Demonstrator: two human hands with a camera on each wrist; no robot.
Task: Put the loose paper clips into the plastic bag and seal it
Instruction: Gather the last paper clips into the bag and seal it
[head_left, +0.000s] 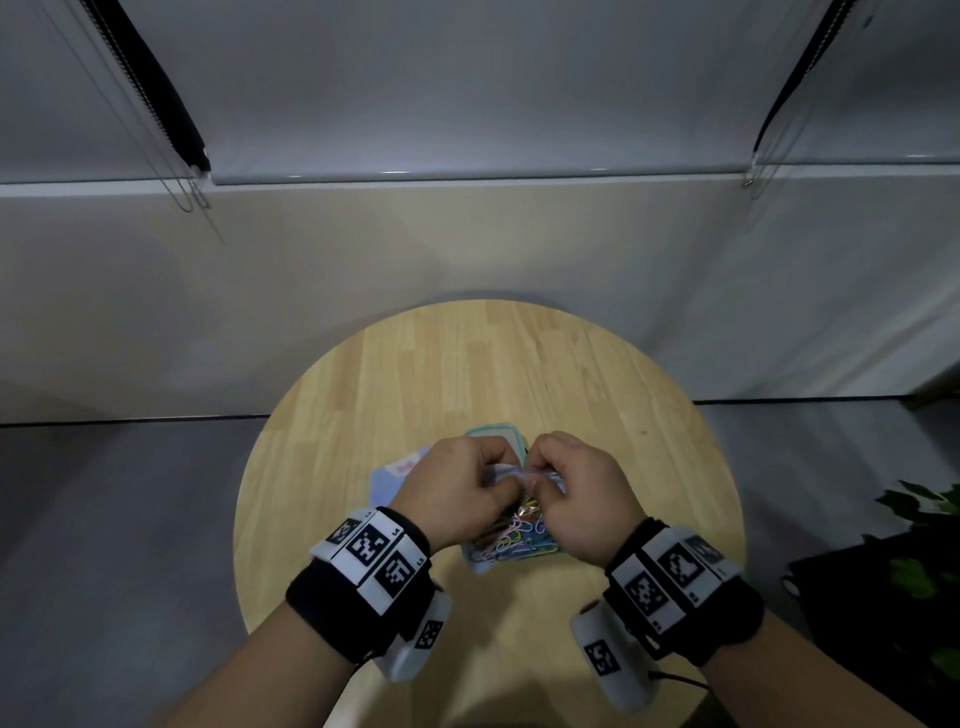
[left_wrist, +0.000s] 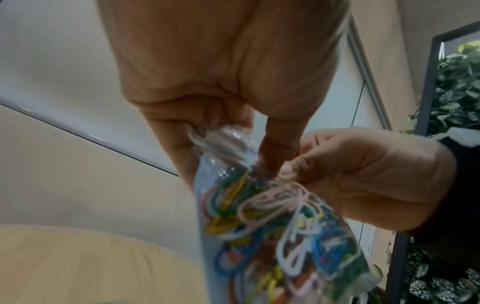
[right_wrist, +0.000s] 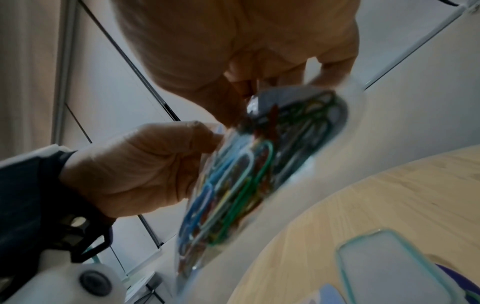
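A clear plastic bag (head_left: 511, 545) full of coloured paper clips (left_wrist: 272, 226) hangs above the round wooden table (head_left: 597, 389). Both hands pinch its top edge. My left hand (head_left: 462, 486) grips the left part of the mouth, and my right hand (head_left: 576, 493) pinches the right part beside it. In the left wrist view the bag's crumpled top (left_wrist: 223, 144) sits between my left fingers, with the right thumb against it. The right wrist view shows the bag (right_wrist: 259, 174) blurred, held clear of the table.
A clear lid with a teal rim (head_left: 498, 436) lies on the table behind the hands, and pale blue cards (head_left: 395, 475) lie to the left of it. A dark planter with green leaves (head_left: 909, 571) stands off the table's right edge. A wall rises behind.
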